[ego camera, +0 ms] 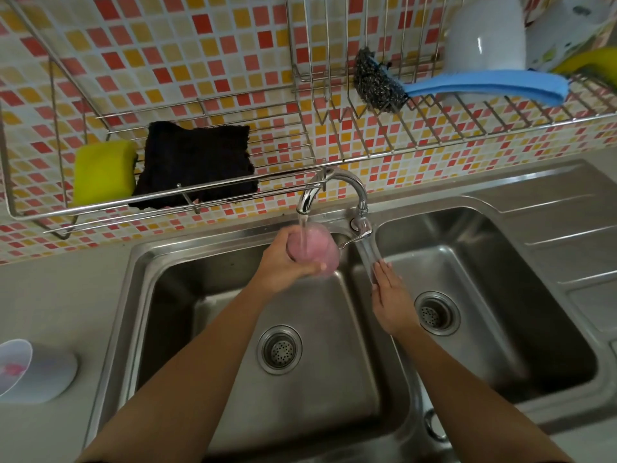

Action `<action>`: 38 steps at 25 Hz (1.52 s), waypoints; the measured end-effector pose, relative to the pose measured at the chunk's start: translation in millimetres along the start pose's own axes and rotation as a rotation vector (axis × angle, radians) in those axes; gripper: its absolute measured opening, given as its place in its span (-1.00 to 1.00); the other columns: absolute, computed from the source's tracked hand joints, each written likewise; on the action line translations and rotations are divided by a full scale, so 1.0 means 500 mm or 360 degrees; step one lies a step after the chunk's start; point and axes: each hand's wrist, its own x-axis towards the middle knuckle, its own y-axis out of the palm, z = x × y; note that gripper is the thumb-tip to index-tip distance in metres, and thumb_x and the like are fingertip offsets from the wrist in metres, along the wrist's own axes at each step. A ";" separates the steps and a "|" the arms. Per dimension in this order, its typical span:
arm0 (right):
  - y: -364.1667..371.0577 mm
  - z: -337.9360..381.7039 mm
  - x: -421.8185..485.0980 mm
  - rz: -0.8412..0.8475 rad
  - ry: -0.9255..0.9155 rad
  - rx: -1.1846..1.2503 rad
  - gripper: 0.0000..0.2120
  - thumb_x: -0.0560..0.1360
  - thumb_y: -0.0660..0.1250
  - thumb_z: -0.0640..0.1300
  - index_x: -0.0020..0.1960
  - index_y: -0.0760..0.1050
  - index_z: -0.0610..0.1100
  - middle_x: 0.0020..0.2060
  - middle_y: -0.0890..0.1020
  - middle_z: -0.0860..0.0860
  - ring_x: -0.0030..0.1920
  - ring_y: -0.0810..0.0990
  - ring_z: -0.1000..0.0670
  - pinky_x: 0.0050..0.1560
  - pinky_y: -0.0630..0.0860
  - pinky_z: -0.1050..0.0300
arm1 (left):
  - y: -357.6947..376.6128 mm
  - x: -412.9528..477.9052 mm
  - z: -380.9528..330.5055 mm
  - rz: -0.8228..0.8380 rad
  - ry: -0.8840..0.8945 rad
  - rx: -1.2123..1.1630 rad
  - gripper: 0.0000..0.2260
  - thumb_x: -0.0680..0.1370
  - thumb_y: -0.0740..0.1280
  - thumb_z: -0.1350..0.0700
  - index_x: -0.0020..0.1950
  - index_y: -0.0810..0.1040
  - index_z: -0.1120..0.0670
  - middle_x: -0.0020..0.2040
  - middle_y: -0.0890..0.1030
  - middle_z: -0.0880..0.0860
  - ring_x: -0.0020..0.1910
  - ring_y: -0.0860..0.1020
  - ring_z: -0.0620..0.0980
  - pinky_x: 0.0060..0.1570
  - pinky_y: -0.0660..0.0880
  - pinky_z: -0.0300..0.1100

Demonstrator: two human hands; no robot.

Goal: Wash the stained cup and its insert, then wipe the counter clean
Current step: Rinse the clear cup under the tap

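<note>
My left hand grips a clear cup with pink stain and holds it under the running tap over the left sink basin. Water streams onto the cup. My right hand is flat with fingers together and apart from the cup, over the divider between the two basins, just below the tap lever; it holds nothing. On the counter at the far left stands a clear plastic piece with pink stains, blurred; it may be the insert.
A wire rack on the tiled wall holds a yellow sponge and a black cloth. Higher right hang a steel scourer with blue handle and white dishes. The right basin and draining board lie to the right.
</note>
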 end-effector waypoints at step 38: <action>-0.013 0.063 -0.006 -0.0023 0.0197 -0.0306 -0.43 0.61 -0.05 0.05 0.51 0.01 -0.23 0.51 0.06 -0.17 0.52 -0.01 -0.13 0.47 -0.08 -0.01 | 0.007 -0.041 0.090 0.0051 -0.0016 0.0301 -0.30 0.10 0.55 0.04 0.21 0.41 -0.14 0.16 0.48 0.00 0.16 0.46 0.01 0.17 0.40 -0.11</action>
